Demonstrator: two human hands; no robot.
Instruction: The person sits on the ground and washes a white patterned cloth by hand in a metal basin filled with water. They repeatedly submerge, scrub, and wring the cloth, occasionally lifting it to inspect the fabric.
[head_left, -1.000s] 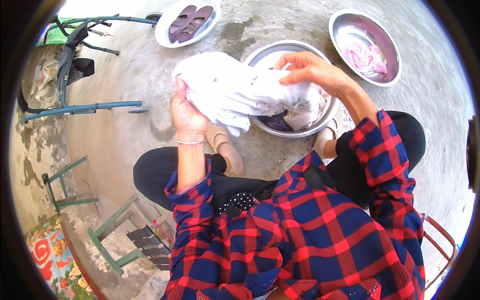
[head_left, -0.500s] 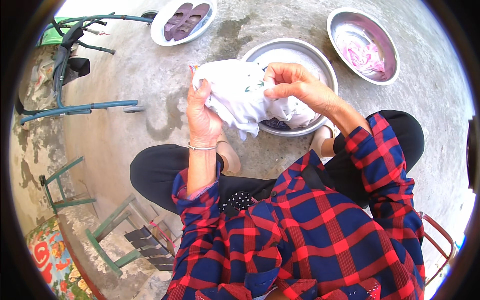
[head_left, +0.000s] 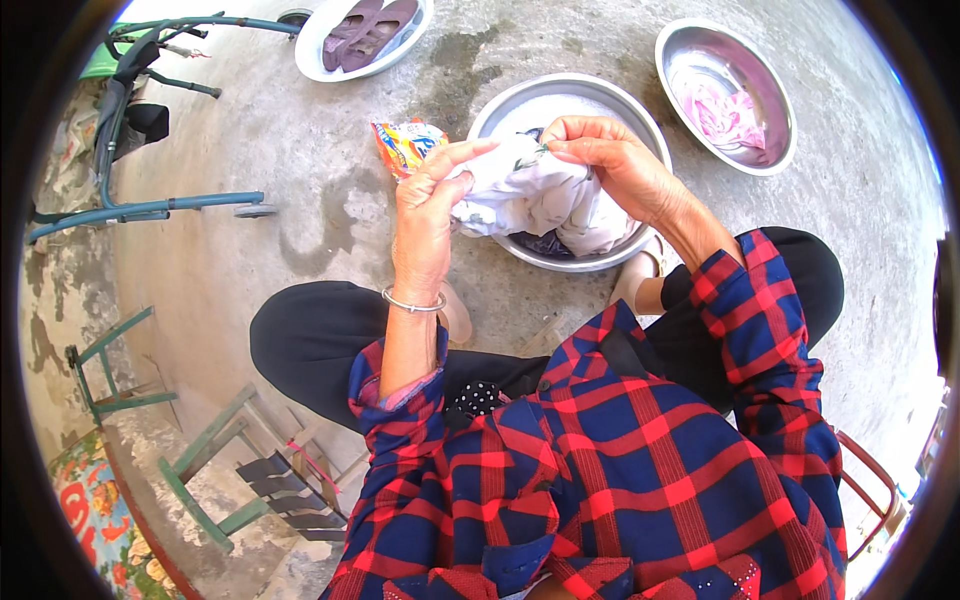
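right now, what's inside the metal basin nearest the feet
The metal basin holds whitish, sudsy-looking liquid, a dark cloth and a beige cloth. The white cloth in the left hand and right hand covers the middle, hiding anything beneath.

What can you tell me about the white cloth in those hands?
The white cloth looks soft, with small dark green marks. It hangs in loose folds, in the grip of the left hand and right hand, partly over the round metal basin. Its lower right merges with the pale laundry; I cannot tell where it ends.
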